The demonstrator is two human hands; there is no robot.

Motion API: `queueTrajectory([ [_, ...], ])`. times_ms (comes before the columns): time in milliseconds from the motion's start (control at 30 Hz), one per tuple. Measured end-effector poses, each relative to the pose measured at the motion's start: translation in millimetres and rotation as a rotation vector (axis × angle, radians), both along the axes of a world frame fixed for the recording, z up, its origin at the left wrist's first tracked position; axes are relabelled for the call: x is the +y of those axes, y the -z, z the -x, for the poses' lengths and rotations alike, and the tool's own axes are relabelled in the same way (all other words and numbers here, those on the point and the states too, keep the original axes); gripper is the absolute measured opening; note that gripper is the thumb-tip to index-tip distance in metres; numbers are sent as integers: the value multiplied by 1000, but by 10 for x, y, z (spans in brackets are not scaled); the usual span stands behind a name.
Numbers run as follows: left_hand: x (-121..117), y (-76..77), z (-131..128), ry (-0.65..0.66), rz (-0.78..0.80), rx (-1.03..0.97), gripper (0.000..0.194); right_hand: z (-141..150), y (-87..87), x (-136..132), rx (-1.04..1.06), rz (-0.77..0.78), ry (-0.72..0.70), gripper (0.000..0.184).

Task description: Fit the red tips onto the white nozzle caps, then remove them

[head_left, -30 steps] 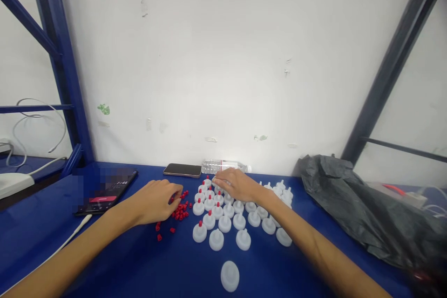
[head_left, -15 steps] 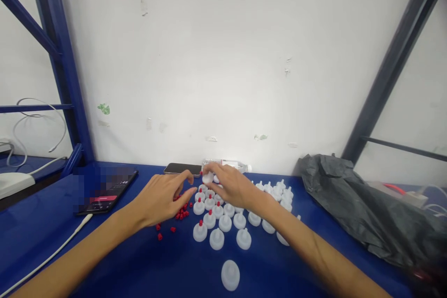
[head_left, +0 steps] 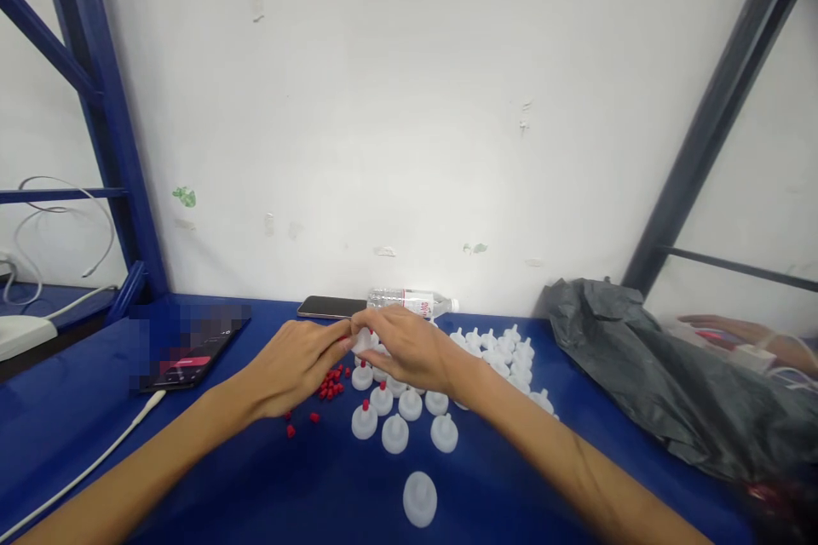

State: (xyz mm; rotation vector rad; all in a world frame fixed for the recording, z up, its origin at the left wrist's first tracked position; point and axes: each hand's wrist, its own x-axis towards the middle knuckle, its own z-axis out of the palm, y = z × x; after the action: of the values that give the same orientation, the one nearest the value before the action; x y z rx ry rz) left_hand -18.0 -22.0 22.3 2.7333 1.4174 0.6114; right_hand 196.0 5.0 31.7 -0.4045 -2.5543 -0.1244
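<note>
Just below centre frame, the right hand (head_left: 409, 349) grips a white cap (head_left: 363, 341) in closed fingers, while the left hand (head_left: 295, 364) meets it with fingertips pinched, apparently on a red tip too small to confirm. Judged step: seating tip on nozzle. Cap's axis is obscured. Next move demands alignment, then pressing. Red tips (head_left: 329, 383) and finished caps (head_left: 383, 398) lie on the counter (head_left: 256, 485) beneath.
</note>
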Motion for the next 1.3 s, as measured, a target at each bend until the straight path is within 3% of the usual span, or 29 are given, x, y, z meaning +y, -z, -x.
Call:
queueTrajectory([
  [100, -31, -63, -20, -28, 87, -245, 43, -102, 54, 168, -7, -86, 89, 26],
  [167, -49, -109, -8, -16, 128, -357, 45, -259, 82, 318, 45, -49, 312, 28],
  [267, -23, -138, 59, -41, 25, -189, 41, -509, 112, 510, 101, -16, 474, 22],
  [400, 110, -41, 175, -153, -20, 203, 32, -586, 207, 621, 41, 4, 454, 25],
  [633, 208, 143, 272, -188, 60, 312, 23, -440, 400, 593, -129, 22, 351, 39],
  [867, 222, 183, 297, -202, 90, 329, 21, -425, 293, 508, -81, 23, 481, 26],
  [1067, 224, 191, 302, -218, 85, 320, 23, -395, 284, 537, -102, 110, 481, 12],
  [1300, 133, 32, 158, -206, 6, 252, 38, -390, -11, 332, 3, 179, 425, 13],
])
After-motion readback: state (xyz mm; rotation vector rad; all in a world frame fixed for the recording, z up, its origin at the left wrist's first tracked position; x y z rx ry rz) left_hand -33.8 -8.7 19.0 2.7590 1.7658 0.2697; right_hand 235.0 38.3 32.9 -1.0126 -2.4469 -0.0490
